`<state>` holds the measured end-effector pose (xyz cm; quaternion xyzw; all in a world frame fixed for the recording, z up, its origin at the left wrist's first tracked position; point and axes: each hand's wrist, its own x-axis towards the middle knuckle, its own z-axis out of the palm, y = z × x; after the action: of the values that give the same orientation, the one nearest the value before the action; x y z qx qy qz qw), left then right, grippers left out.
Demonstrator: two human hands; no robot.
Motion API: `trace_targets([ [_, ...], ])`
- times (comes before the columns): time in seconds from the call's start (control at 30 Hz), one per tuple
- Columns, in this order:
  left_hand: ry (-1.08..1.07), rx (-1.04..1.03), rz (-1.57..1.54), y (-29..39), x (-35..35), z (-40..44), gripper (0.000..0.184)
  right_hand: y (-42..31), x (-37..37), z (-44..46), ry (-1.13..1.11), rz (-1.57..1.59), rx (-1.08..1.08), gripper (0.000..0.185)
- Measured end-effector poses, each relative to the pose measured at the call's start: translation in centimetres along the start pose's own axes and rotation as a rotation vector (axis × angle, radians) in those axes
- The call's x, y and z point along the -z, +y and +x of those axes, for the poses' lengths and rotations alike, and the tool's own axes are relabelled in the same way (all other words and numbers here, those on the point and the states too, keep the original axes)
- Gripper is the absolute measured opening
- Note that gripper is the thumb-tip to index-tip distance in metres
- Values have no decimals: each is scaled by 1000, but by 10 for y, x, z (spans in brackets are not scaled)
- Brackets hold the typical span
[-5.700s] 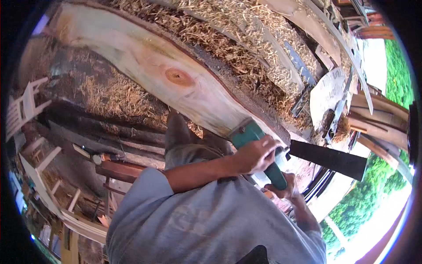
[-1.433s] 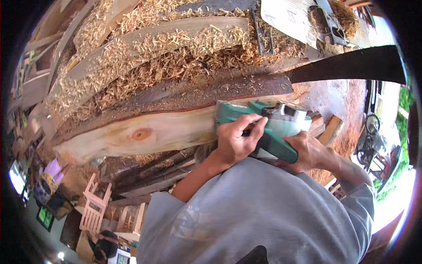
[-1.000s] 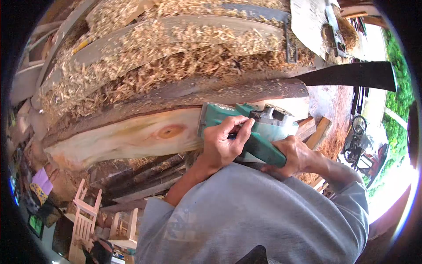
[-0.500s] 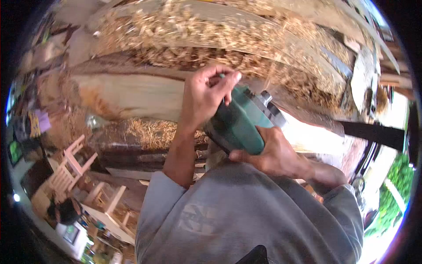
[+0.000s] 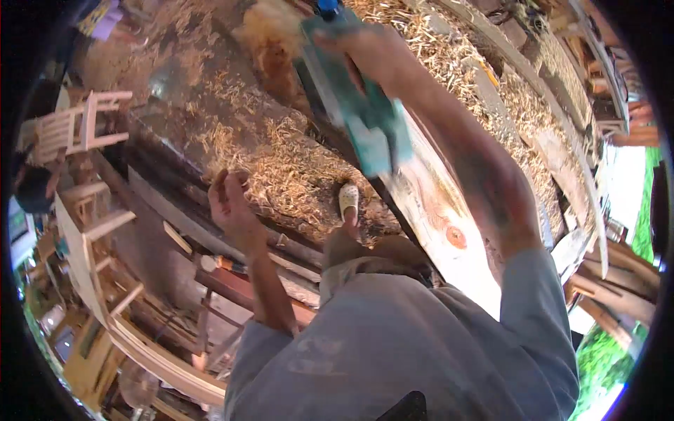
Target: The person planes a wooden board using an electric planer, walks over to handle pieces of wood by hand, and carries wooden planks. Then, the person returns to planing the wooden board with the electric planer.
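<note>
My right hand grips the green power planer by its handle, with the arm stretched forward. The planer is at the upper middle, over the far part of the pale wooden board; blur hides whether it touches the wood. A round brown knot shows on the board's nearer part. My left hand is off the tool, at the left above the shavings, its fingers loosely bent and apart with nothing in them.
Dark timbers lie below my left hand. Unfinished wooden chairs stand at the left, near another person. A tool with an orange handle rests on a reddish beam. My shoe is among the shavings.
My left hand has let go of the planer and moved down to the left. My right hand has carried the planer forward along the board. The view has turned.
</note>
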<state>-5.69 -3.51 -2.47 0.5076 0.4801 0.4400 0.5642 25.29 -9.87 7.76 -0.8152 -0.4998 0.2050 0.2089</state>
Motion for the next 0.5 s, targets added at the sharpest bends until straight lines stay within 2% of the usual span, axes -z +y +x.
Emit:
trace_targets([
  [0.13, 153, 11, -2, 1, 33, -38, 25, -17, -11, 45, -43, -160, 53, 24],
  [0.27, 165, -70, -23, 11, 43, -81, 24, -29, -18, 32, -53, -184, 78, 23],
  [0.33, 171, -48, -24, 10, 35, -101, 24, -32, -15, 11, -41, -159, 85, 22],
  [0.43, 28, -41, 159, 24, -3, -131, 26, -23, -7, -56, -12, -42, 57, 22],
  [0.5, -188, -194, 187, 37, -42, -154, 29, -12, -3, -119, 9, 73, 10, 21],
])
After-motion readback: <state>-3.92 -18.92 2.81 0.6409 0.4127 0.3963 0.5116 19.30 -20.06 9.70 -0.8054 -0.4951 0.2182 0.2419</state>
